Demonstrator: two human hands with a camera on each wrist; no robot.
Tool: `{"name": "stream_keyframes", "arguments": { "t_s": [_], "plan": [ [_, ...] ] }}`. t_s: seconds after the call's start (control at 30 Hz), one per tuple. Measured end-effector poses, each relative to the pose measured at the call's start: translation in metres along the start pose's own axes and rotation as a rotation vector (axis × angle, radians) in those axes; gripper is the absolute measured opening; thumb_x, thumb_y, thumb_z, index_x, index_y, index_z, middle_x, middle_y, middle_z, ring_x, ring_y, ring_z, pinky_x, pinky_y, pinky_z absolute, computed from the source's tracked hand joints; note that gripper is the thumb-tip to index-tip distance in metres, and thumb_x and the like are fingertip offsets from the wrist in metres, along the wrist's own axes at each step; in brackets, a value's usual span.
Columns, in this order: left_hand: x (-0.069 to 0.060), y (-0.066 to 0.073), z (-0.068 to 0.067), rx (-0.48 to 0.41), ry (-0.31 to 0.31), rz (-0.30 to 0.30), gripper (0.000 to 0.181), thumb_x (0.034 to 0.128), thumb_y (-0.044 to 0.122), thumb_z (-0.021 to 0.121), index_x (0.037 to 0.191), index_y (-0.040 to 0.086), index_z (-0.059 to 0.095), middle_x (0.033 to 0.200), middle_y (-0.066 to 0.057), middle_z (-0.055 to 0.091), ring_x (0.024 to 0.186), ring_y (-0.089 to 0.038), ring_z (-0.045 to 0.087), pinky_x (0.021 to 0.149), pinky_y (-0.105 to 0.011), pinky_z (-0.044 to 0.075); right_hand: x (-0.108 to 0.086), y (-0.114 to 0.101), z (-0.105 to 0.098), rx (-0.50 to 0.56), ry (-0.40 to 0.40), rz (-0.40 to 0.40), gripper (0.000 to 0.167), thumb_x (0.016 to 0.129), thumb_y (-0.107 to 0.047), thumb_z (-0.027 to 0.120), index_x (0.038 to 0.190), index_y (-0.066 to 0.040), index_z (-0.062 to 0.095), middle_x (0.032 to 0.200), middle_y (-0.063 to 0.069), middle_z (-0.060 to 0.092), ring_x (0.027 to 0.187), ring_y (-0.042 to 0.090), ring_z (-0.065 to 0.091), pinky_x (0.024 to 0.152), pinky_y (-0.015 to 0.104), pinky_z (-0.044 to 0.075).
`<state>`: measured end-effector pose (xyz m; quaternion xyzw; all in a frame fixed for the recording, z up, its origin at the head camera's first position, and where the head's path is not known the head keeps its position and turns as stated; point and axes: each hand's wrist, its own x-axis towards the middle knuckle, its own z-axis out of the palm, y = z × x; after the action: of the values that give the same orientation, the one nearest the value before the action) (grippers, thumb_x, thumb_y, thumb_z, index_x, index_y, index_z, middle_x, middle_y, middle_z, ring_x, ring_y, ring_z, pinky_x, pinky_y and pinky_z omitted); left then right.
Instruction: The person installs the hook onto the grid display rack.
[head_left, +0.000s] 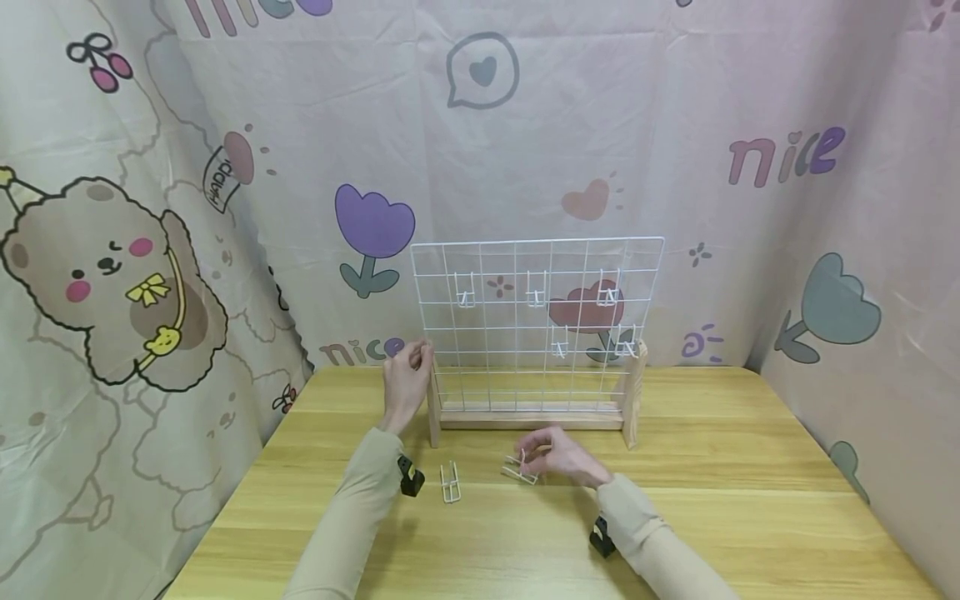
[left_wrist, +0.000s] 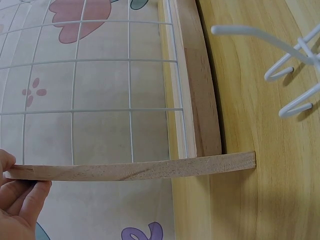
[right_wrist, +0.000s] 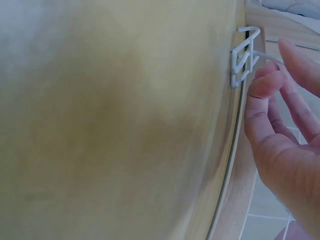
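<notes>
A white wire grid panel (head_left: 517, 325) stands upright in a wooden stand (head_left: 532, 421). My left hand (head_left: 407, 379) grips the top of the stand's left upright (left_wrist: 135, 170) between thumb and fingers. At the table in front of the stand, my right hand (head_left: 558, 457) has its curled thumb and fingers round the prong of a white wire hook (head_left: 517, 473). The right wrist view shows that hook (right_wrist: 245, 57) at the fingertips; part of its prong is hidden behind them. A second white wire hook (head_left: 450, 483) lies on the table, left of the right hand.
Several white wire hooks hang on the grid, among them one at upper left (head_left: 466, 298) and one at lower right (head_left: 626, 347). The wooden table (head_left: 735, 500) extends to both sides. A patterned curtain (head_left: 360, 108) hangs behind it.
</notes>
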<state>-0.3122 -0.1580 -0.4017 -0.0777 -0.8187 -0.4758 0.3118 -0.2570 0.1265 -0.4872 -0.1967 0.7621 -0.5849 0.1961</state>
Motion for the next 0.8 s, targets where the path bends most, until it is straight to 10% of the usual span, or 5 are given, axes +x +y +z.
{"name": "stream_keyframes", "arguments": {
  "t_s": [0.8],
  "plan": [
    [-0.0008, 0.0009, -0.0009, -0.013, -0.015, -0.024, 0.03, 0.0988, 0.012, 0.064, 0.122, -0.008, 0.066, 0.115, -0.028, 0.071, 0.106, -0.038, 0.072, 0.09, -0.044, 0.061, 0.0033, 0.0089, -0.0026, -0.019, -0.02, -0.003, 0.041, 0.075, 0.011, 0.068, 0.116, 0.013, 0.063, 0.09, 0.013, 0.063, 0.063, 0.011, 0.051, 0.049, 0.016, 0.044]
  ]
}}
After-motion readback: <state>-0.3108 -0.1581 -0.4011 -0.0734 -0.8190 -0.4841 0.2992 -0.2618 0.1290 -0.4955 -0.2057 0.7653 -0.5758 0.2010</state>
